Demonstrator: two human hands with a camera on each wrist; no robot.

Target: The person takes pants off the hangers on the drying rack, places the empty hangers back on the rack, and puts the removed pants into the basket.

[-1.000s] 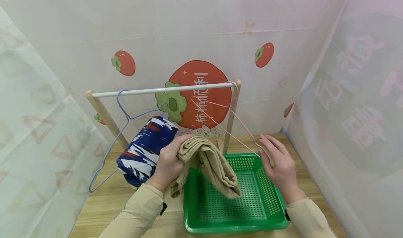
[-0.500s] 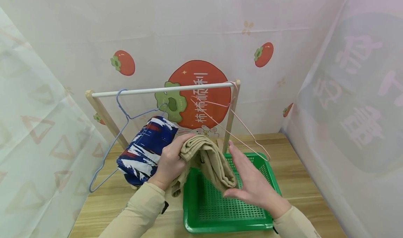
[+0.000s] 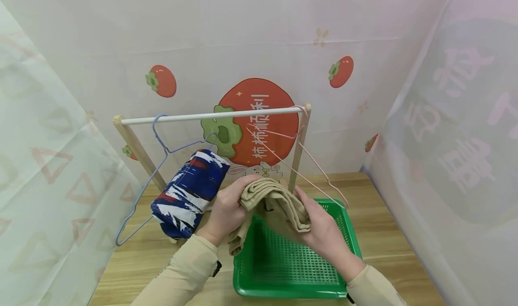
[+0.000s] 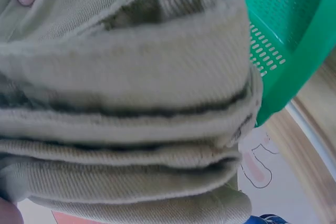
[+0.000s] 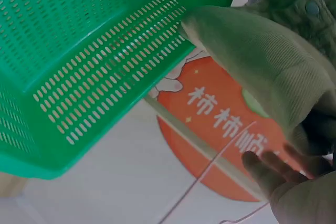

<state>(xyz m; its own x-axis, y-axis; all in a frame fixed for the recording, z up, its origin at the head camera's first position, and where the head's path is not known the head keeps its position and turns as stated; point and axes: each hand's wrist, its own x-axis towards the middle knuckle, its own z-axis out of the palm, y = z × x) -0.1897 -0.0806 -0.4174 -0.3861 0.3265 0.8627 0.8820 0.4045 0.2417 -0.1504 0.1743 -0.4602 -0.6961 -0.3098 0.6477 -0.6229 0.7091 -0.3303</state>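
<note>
Khaki folded cloth (image 3: 279, 202) is held up between both hands above the left part of a green basket (image 3: 291, 292). The left hand (image 3: 230, 207) grips its left end, fingers curled round the folds. At its right end the right hand (image 3: 323, 229) holds the cloth's edge between thumb and fingers. In the left wrist view the stacked layers of the cloth (image 4: 126, 77) fill most of the picture. The right wrist view shows the cloth (image 5: 268, 56) bulging beside the right hand (image 5: 299, 187), whose fingertips lie partly behind it.
A rack with a white rail (image 3: 214, 115) stands behind. From it hang a blue hanger (image 3: 139, 195), with a blue, white and red folded cloth (image 3: 192, 191) by it, and a pink hanger (image 3: 319, 166) reaching over the basket's back edge. Printed sheets surround the wooden table (image 3: 384, 229).
The right hand has let go of the pink hanger's corner, moved left and taken hold of the khaki cloth's right end. That end has risen slightly, and the left hand has shifted slightly right.
</note>
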